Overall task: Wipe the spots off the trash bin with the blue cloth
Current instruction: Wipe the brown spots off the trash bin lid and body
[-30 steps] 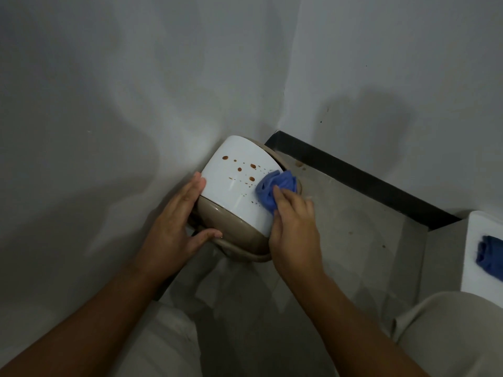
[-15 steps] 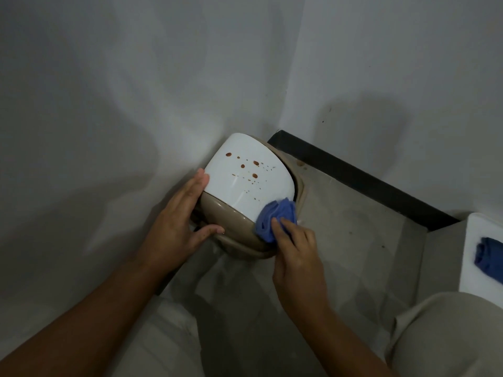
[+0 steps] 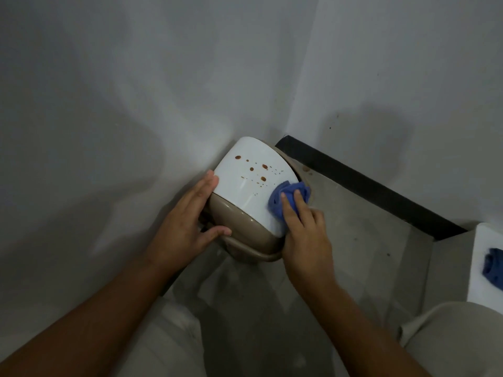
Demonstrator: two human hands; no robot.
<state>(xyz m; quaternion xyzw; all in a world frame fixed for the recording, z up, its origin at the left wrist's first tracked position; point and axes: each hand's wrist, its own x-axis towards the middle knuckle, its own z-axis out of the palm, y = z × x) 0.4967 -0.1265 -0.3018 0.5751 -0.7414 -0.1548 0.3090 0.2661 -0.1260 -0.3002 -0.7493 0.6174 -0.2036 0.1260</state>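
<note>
Two grey walls corner the tilted bin [image 3: 245, 191], spots [image 3: 251, 168] present; left hand [image 3: 187, 227] spread bracing, right hand [image 3: 306, 235] pressing cloth [image 3: 288, 198].

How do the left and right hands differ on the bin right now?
The left hand lies open and flat against the trash bin, steadying its left side; the right hand presses the blue cloth onto the bin's right side. The left hand holds nothing, thumb on the tan lid; the right hand's fingers lie over the bunched cloth. Neither has reached the brown spots, which sit between them. Both touch the tilted bin.
</note>
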